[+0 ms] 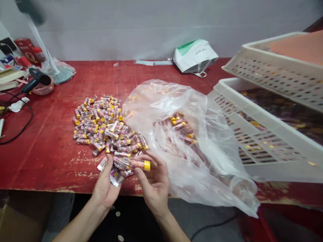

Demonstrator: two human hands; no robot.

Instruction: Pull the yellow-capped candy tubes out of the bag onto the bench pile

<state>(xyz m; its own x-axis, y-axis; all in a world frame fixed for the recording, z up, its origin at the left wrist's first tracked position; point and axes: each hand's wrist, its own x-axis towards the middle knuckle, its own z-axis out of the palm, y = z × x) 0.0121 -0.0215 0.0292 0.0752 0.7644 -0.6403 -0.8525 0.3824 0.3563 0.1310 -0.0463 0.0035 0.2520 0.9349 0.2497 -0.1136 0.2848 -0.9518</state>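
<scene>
I've got the yellow-capped tube [137, 163] lying crosswise, cap toward my right hand [155, 186], which grips it; my left hand [106, 189] holds a small sachet [116, 176].

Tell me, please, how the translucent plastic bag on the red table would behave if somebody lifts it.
The bag is probably floppy, since its thin film lies crumpled. Tubes visible inside likely add weight and may shift. Its loose corner overhangs the table, so it could trail.
</scene>
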